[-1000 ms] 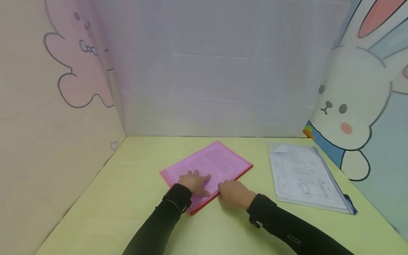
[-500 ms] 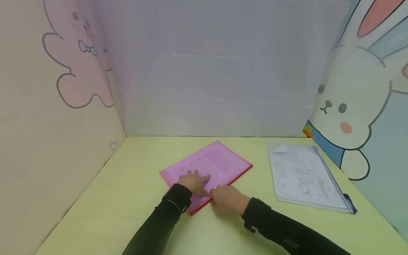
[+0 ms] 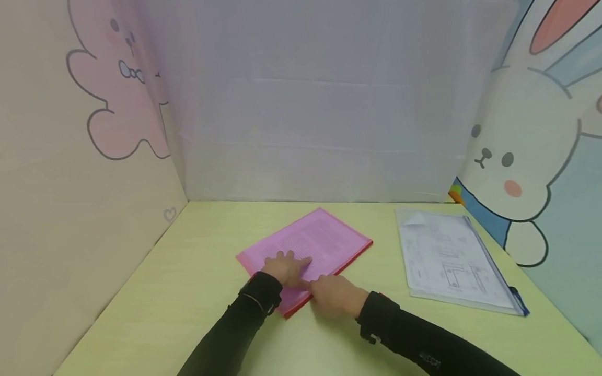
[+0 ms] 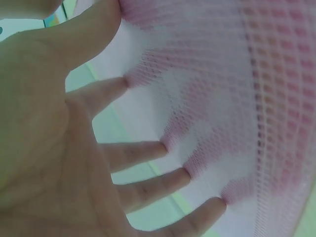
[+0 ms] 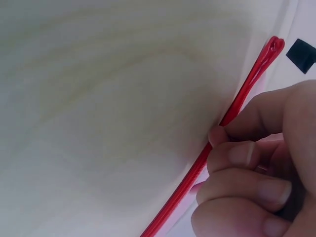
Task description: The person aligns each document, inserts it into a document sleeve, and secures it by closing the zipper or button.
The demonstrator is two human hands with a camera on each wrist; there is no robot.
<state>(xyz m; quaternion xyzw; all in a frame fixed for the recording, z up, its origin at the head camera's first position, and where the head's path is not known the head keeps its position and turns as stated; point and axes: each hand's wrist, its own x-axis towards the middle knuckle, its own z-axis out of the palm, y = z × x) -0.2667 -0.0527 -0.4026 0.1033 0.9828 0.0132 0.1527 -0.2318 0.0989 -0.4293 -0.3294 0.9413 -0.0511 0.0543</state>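
A pink mesh zip document pouch (image 3: 324,237) with printed paper inside lies aslant on the table. Its red zipper (image 5: 185,185) runs along the edge nearest the person. Spread over the near part of the pouch, my left hand (image 3: 286,270) presses its fingertips (image 4: 180,175) into the mesh. My right hand (image 3: 335,295) pinches at the red zipper with curled fingers, close beside the left thumb. In the right wrist view the curled fingers (image 5: 232,187) cover part of the zipper, and the slider is hidden.
A clear zip document pouch (image 3: 451,261) with drawings inside and a dark blue zipper edge lies to the right on the pale yellow table (image 3: 188,292). Printed walls (image 3: 113,209) stand on the left and right, and a plain pale sheet (image 3: 301,130) closes the back.
My right hand has slid left and slightly nearer along the zipper edge, up to the left thumb, then stayed about there. The left hand and pouch have hardly moved.
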